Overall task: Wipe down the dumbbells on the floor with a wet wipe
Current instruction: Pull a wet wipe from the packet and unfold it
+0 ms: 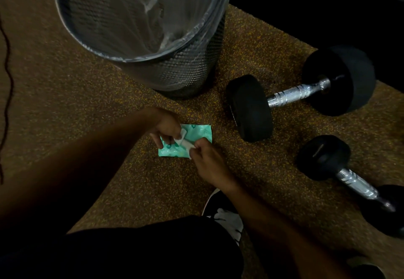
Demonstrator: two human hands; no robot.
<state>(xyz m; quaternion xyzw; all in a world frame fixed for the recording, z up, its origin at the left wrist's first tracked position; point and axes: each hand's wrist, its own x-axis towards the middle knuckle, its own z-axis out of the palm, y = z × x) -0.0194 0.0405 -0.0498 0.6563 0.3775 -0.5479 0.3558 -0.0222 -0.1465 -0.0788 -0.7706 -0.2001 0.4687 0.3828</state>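
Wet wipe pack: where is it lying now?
In the head view, the green pack lies mid-frame on the floor, held by the left hand, below the mesh bin and left of the larger dumbbell.

Left hand [167, 127] and right hand [208, 158], fingers pinched.

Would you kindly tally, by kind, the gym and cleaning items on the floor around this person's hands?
Dumbbells: 2
Wet wipe pack: 1
Wet wipe: 1
Waste bin: 1
Total: 5
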